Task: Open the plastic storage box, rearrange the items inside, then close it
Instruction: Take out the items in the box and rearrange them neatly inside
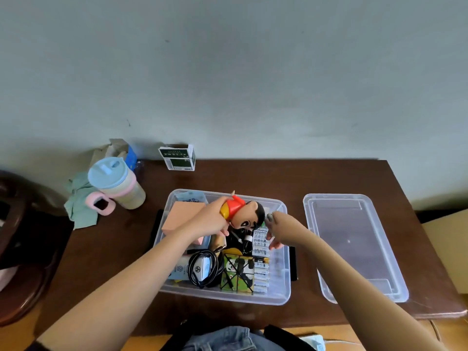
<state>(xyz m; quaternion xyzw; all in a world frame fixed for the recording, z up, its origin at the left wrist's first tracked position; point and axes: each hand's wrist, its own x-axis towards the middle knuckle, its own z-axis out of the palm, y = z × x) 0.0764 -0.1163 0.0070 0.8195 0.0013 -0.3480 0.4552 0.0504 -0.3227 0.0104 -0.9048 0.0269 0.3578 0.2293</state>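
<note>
Open storage box (283, 287) holding cables (202, 269), left hand (210, 221) fingers gripping toy figure (243, 211), right hand (278, 229) fingers loosely curled

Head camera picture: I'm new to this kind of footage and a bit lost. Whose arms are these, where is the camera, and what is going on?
There is no machine here. A person wears a camera on the head, looking down at their own two bare hands. On the brown table stands a clear plastic storage box, open, with its lid lying to the right. The left hand grips a cartoon boy figure above the box. The right hand reaches into the box; whether it holds anything is unclear. Inside lie a coiled black cable, a panda box and a pink block. A cup with a blue lid stands at left.
</note>
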